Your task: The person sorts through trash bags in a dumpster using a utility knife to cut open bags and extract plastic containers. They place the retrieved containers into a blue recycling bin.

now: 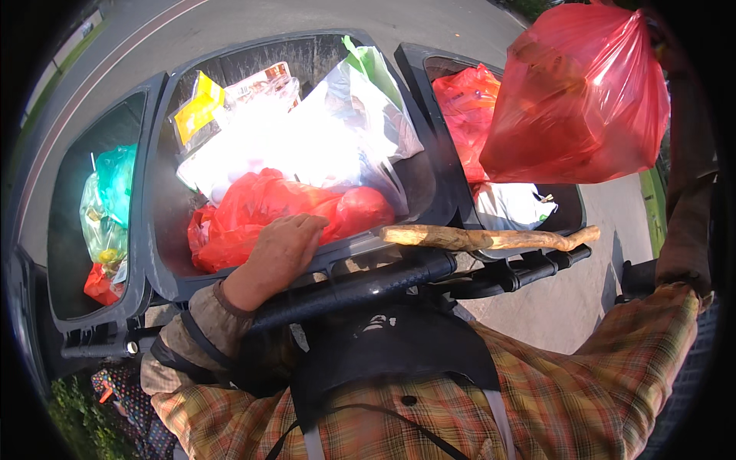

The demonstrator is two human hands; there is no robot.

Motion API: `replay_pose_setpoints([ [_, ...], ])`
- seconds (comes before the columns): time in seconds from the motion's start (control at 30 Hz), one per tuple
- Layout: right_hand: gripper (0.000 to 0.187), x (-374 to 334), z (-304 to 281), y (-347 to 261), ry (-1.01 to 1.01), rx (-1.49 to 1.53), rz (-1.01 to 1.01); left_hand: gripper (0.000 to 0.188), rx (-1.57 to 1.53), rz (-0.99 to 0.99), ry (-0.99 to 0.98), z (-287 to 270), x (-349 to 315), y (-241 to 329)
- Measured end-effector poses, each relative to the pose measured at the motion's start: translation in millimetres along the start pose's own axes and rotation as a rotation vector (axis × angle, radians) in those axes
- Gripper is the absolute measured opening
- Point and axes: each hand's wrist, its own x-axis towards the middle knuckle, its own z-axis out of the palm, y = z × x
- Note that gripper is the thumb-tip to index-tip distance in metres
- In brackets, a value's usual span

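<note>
Head view: left hand [277,257] lies at the near edge of the middle bin [422,184], beside a crumpled red bag [276,203]; whether it grips cannot be told. A bulging red sack [575,100] hangs over the rightmost bin [569,202], next to the raised right hand [661,38], whose hold is lost in shadow.

Black chest panel [395,349] with a pale marking [377,325]; around it, an orange-yellow plaid shirt [567,376]; below it, 2 pale straps [499,418]; left of it, a mottled grey-brown sleeve [221,316].
</note>
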Motion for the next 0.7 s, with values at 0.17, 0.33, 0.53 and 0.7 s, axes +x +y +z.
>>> replay_pose_setpoints([
  [0.17,0.014,2,172,15,-0.285,-0.058,-0.02,0.028,-0.029,0.286,0.09,-18,9,25],
  [0.33,0.017,14,337,66,-0.514,-0.132,-0.006,0.031,0.003,0.387,0.057,-24,-3,18],
  [0.53,0.021,0,407,130,-0.671,-0.26,0.085,0.021,0.017,0.215,-0.025,-7,-10,0],
  [0.7,0.018,-37,356,200,-0.618,-0.245,0.179,0.017,-0.028,-0.047,0.055,-5,1,-5],
])
